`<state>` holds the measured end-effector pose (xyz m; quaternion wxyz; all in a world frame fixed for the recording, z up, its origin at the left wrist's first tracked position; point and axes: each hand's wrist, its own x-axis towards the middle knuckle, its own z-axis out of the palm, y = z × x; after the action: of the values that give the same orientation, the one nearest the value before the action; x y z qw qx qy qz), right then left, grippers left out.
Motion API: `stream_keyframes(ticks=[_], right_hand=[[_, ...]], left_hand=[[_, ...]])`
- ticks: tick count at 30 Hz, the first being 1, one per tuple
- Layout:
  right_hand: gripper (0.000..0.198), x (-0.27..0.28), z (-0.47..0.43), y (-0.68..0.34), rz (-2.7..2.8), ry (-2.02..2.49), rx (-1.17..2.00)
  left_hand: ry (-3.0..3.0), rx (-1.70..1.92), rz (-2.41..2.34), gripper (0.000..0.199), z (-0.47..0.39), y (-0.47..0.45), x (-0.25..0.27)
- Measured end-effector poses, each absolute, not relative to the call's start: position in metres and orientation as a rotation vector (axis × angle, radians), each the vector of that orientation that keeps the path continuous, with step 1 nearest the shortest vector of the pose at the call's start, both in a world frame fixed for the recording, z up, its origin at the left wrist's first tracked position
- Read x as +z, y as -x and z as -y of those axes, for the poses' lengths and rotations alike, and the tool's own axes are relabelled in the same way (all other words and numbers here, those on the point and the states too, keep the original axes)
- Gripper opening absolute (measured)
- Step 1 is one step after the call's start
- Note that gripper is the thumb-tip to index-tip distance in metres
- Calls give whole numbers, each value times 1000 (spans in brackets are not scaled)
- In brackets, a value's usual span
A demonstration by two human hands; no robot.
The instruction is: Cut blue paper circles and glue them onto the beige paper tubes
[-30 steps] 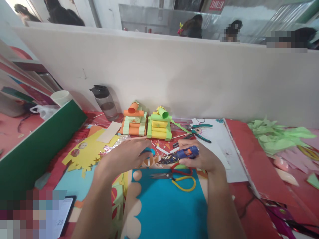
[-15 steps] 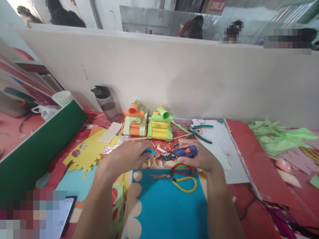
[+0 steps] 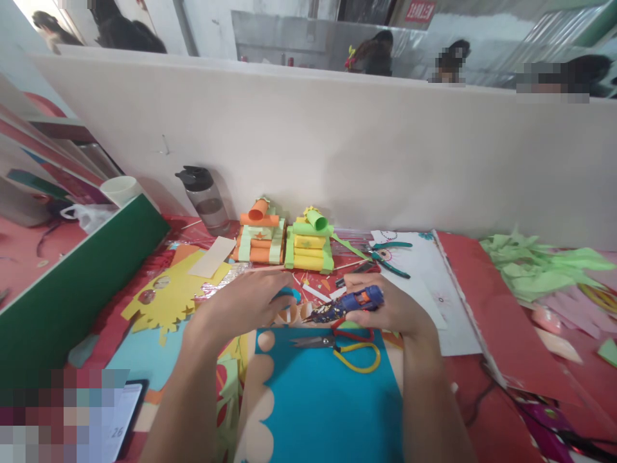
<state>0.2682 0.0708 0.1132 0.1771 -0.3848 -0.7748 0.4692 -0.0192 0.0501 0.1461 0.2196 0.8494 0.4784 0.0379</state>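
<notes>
My right hand (image 3: pixel 380 302) is closed around a dark blue glue gun (image 3: pixel 349 302), whose crusted nozzle points left and slightly down. Its tip is right beside small tan curled paper rings (image 3: pixel 290 314). Over these rings, my left hand (image 3: pixel 258 296) is closed with a curled piece of blue paper (image 3: pixel 290 294) at its fingertips; part of that piece is hidden by the fingers. Just below both hands, scissors (image 3: pixel 332 343) with one red and one yellow handle lie on a blue sheet (image 3: pixel 332 405) with a scalloped left edge.
Two paper models, one orange (image 3: pixel 260 238) and one yellow-green (image 3: pixel 310 241), stand by the white partition (image 3: pixel 289 141). A bottle (image 3: pixel 205 202) is to their left, green-handled pliers (image 3: pixel 391 257) to their right. Yellow cut paper (image 3: pixel 168 289) and a phone (image 3: pixel 123 418) lie left.
The glue gun has tilted a little, its nozzle tip dropping toward the tan rings. My left hand has barely moved.
</notes>
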Motion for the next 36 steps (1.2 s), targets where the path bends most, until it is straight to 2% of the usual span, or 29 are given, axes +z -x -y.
stream_keyframes(ticks=[10,21,31,36], right_hand=[[40,121,-68,-277,2277,1029,1187],[45,121,-67,-270,2222,1044,1248],[42,121,-67,-274,2260,1087,1255],[39,122,-66,-280,2317,1118,1158]], left_hand=[[-2349,97,-1315,23,-50,19,145],[-2344,107,-1311,21,-51,20,145],[-2368,105,-1305,21,-50,20,144],[-2369,110,-1309,21,-50,20,143]])
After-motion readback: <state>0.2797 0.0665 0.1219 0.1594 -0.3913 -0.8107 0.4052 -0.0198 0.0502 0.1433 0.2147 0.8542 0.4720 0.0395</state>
